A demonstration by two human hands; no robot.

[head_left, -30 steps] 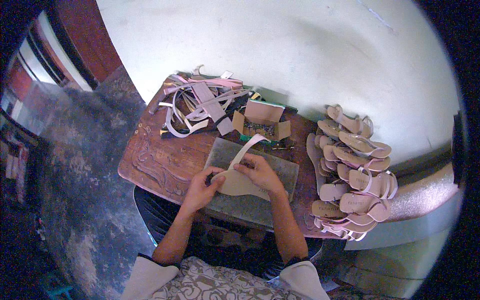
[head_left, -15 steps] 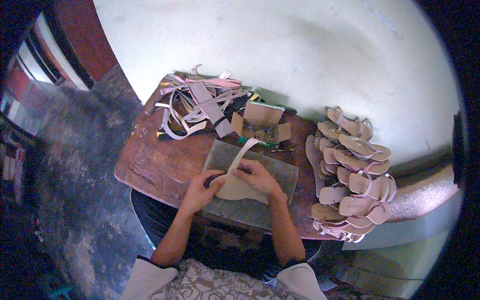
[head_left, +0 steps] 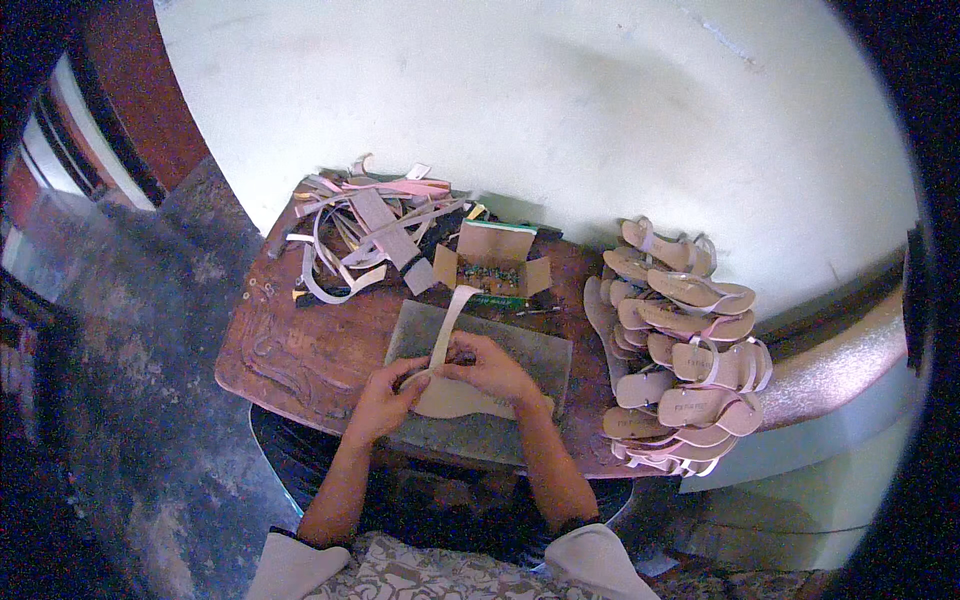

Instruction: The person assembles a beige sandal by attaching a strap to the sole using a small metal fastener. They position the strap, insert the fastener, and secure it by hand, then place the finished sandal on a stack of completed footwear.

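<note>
Both hands work on a pale beige sandal [head_left: 455,400] whose sole lies over a grey slab. A loose cream strap [head_left: 453,322] rises from it, its free end curling toward a small box. My left hand [head_left: 388,402] is closed at the sole's left end, where a band of strap loops beside the thumb. With thumb and fingers my right hand [head_left: 490,370] pinches the strap low down, close to the sole. Some fingertips of both hands are hidden behind the strap and sole.
The grey slab [head_left: 555,362] rests on a carved wooden table [head_left: 270,345]. Behind it stands an open cardboard box [head_left: 497,240] of small metal pieces. Strap offcuts [head_left: 375,225] are heaped at the back left. Stacked sandals [head_left: 700,365] fill the right side, before a pale wall [head_left: 560,110].
The head view has shifted, so the table and its things appear farther left. My hands have drawn closer together at the strap's base, and the strap stands more upright.
</note>
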